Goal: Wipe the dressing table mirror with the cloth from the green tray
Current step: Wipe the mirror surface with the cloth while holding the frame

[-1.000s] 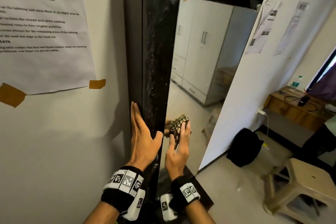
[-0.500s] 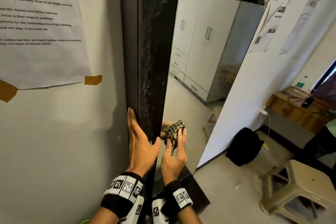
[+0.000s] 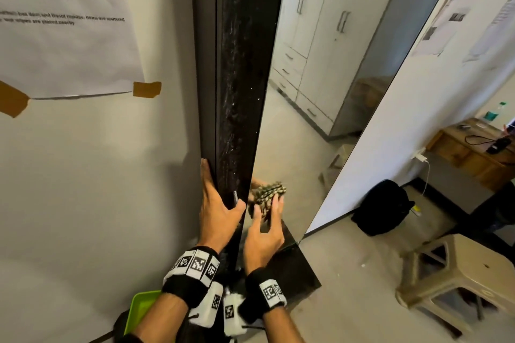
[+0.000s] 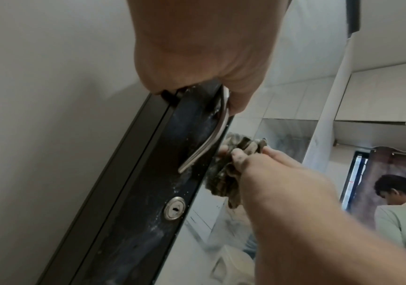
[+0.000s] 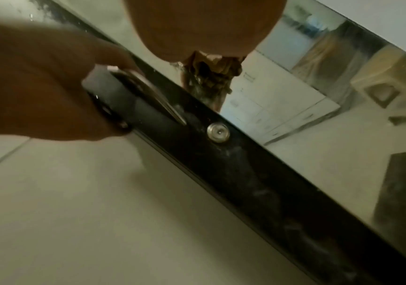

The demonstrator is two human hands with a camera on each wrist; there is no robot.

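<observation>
A tall mirror sits in a dusty dark frame beside the wall. My right hand holds a bunched patterned cloth against the glass low down, close to the frame. From the left wrist, the cloth is crumpled under the right hand's fingers. My left hand clasps the frame's edge, fingers flat along its side and thumb over the metal handle. A corner of the green tray shows under my left forearm.
A round keyhole lock sits in the frame below the handle. A taped paper sheet hangs on the wall at left. To the right stand a beige plastic stool, a black backpack and a wooden desk.
Both hands have come lower, the right one sliding the cloth down the glass, the left one down the frame. The view has tipped down and the green tray now shows.
</observation>
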